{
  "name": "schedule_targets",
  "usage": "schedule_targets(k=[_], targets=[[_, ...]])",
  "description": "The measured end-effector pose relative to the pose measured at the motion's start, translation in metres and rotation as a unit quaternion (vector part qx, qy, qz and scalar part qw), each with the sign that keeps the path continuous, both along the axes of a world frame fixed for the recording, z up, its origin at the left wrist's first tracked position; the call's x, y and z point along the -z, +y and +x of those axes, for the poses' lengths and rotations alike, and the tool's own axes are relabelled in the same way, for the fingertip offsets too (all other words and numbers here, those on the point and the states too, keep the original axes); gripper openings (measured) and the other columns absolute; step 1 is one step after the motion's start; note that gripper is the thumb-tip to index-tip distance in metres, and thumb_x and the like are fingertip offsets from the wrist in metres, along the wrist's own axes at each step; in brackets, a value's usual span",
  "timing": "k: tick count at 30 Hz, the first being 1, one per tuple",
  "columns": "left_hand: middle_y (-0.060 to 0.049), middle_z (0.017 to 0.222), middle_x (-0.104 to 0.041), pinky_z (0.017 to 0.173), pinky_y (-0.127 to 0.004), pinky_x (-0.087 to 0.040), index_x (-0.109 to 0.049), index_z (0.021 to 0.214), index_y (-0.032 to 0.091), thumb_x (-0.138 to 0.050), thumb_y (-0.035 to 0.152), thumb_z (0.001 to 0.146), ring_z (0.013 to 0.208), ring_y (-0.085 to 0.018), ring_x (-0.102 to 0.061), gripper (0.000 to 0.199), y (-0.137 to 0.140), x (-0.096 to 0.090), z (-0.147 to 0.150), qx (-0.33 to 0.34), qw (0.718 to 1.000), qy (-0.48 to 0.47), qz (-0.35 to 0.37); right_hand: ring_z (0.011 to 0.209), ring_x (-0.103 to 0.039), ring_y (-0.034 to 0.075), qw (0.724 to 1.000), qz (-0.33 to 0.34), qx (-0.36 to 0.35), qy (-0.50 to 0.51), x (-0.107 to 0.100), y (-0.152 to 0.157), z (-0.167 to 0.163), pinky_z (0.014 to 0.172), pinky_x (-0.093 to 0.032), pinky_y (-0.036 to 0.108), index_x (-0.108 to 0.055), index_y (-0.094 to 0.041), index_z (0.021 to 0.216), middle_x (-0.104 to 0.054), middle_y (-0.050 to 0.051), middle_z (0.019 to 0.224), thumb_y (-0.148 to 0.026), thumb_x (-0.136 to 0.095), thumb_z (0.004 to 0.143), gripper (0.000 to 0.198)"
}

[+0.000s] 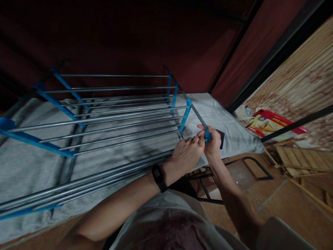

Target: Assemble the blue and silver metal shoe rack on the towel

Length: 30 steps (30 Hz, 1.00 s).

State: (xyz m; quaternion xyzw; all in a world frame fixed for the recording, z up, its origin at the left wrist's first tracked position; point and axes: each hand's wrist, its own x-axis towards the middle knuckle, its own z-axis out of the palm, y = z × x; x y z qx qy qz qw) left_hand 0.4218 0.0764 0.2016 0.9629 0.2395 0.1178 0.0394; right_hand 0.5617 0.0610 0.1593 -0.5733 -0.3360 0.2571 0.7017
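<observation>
A rack of thin grey metal tubes (125, 118) joined by blue plastic brackets (185, 116) lies on its side on a cloth-covered table. At its near right corner, my right hand (213, 141) is wrapped around a blue plastic connector (207, 136) on the dark side pole (198, 115). My left hand (189, 150), with a black band on its wrist, is closed against the same connector, around the end of a metal tube. Its fingers hide most of that tube end. The nearest bundle of tubes (104, 175) runs left from beneath my left wrist.
Grey cloth (234, 128) covers the table, with a small dark flat item (221, 139) behind my right hand. A red and yellow box (273, 123) and a wooden slatted piece (301, 159) are at the right. Below the table edge stands a black metal frame (256, 168).
</observation>
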Motion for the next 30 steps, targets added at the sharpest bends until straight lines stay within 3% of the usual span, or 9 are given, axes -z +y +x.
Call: schedule_targets(k=[8, 30], targets=[[-0.013, 0.109, -0.066, 0.071, -0.032, -0.050, -0.047, 0.128, 0.011, -0.045, 0.009, 0.091, 0.093, -0.022, -0.068, 0.036, -0.003, 0.012, 0.000, 0.003, 1.000, -0.012, 0.008, 0.062, -0.059, 0.018, 1.000, -0.003, -0.006, 0.010, 0.009, -0.007, -0.001, 0.063, -0.049, 0.031, -0.071, -0.021, 0.080, -0.063, 0.001, 0.066, -0.048, -0.050, 0.085, 0.035], [-0.009, 0.101, -0.066, 0.069, -0.032, -0.051, -0.048, 0.121, 0.012, -0.044, 0.011, 0.091, 0.087, -0.020, -0.065, 0.030, -0.015, 0.010, -0.010, 0.001, 0.999, -0.049, 0.017, 0.060, -0.059, 0.016, 0.999, -0.024, -0.005, 0.045, 0.010, -0.020, -0.004, 0.060, -0.047, 0.028, -0.073, -0.016, 0.087, -0.065, 0.002, 0.068, -0.047, -0.058, 0.082, 0.036]])
